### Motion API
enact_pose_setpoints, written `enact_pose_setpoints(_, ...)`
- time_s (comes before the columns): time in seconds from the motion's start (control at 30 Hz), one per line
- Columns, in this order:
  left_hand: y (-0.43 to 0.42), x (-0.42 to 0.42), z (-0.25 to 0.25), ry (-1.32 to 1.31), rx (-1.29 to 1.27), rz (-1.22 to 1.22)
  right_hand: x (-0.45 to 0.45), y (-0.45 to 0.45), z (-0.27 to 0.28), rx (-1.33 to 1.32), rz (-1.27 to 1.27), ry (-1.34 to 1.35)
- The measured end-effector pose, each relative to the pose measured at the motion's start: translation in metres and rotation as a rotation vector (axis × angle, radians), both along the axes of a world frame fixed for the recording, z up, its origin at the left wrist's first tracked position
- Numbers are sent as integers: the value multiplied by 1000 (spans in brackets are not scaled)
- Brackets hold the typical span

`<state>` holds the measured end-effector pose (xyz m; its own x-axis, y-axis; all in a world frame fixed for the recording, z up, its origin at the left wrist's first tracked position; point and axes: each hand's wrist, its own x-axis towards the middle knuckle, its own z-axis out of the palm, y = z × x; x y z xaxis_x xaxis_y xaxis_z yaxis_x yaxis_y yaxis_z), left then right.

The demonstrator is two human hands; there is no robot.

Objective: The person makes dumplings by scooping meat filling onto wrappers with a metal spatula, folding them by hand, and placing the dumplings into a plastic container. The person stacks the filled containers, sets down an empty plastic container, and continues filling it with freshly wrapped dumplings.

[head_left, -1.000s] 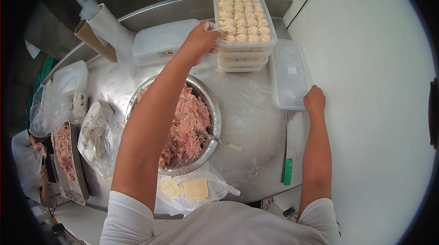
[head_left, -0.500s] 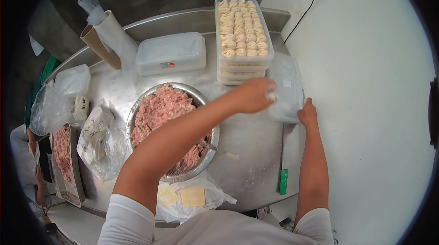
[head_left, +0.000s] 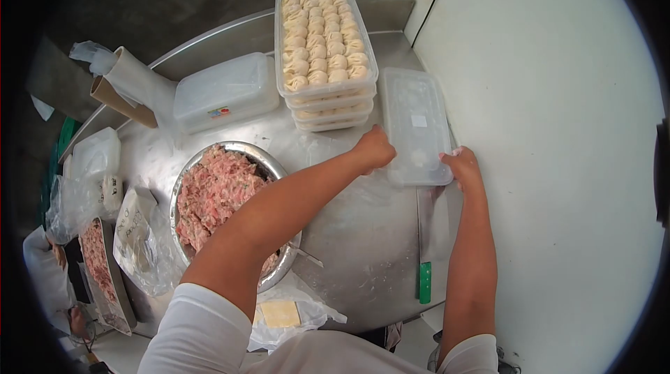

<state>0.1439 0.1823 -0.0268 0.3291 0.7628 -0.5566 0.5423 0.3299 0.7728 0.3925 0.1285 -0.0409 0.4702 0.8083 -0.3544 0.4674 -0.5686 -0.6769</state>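
A clear rectangular plastic container lid (head_left: 412, 98) with a small white label lies flat at the right of the steel table. My right hand (head_left: 464, 167) pinches its near right corner, thumb on top. At its left edge is my left hand (head_left: 375, 149), fingers curled and turned away, so what they hold, if anything, is hidden. Just beyond the left hand stands a stack of clear plastic containers (head_left: 331, 103), the top one filled with rows of pleated dumplings (head_left: 317, 35). Under my left forearm is a steel bowl (head_left: 293, 252) of minced meat filling (head_left: 216, 192).
A green-handled knife (head_left: 425, 283) lies near the front edge. Dough wrappers (head_left: 280, 314) rest on plastic at the front. A closed container (head_left: 227, 91) and plastic rolls (head_left: 132, 81) stand behind the bowl. Left are a meat tray (head_left: 118, 290) and another person's arm (head_left: 58, 255). A wall (head_left: 551, 130) borders the right.
My left hand has moved from over the lid back to its left edge. My right hand stays at the lid's corner. The whole view has shifted slightly.
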Motion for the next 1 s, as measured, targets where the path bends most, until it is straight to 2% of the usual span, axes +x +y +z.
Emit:
enact_pose_setpoints(0.07,2,0,-5,5,-24,0,2,7,6,-30,-71,165)
enact_pose_setpoints(0.17,-4,6,-15,15,24,89,-3,14,22,-129,4,125)
enact_pose_setpoints(0.3,8,9,-22,-15,132,119,0,16,4,-225,64,100)
enact_pose_setpoints(0.37,14,7,-19,63,102,20,6,15,-12,-6,-115,434)
enact_pose_setpoints(0.4,16,4,-18,61,106,23,5,17,-6,-2,-111,433)
enact_pose_setpoints(0.47,15,-1,-21,-128,-66,27,5,15,1,-108,-46,328)
enact_pose_setpoints(0.57,11,5,-18,-127,-3,125,8,16,0,-113,-64,381)
enact_pose_setpoints(0.77,14,8,-14,-126,-111,76,-16,12,35,-58,-165,346)
enact_pose_setpoints(0.87,19,19,-46,-171,-132,123,-10,13,34,-62,-158,319)
enact_pose_setpoints(1.0,9,18,-29,-241,-130,168,-11,14,43,-128,-130,255)
